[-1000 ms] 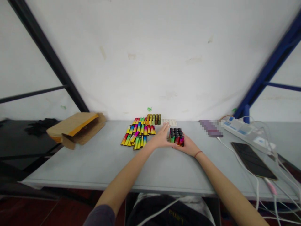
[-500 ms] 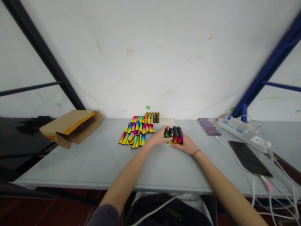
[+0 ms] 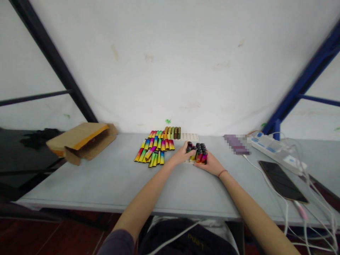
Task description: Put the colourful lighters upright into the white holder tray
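Note:
A tight group of small upright tubes with black tops and shiny coloured sides stands on a white holed tray, mostly hidden. Cupped around the right side of the group is my right hand, its fingers partly behind the tubes. My left hand is closed at the group's left edge on a black-topped tube, its thumb towards the others. To the left, several shiny tubes in rainbow colours lie in rows on the table. Behind them, more tubes stand upright in a block.
A white holed tray lies by the wall. An open cardboard box is at the left. On the right are a dark phone, a blurred purple item, a power strip and loose white cables. The grey table meets the wall.
My left hand has shifted slightly at the left of the group, and the tubes by its fingers sit differently. My right hand keeps its place around the tubes.

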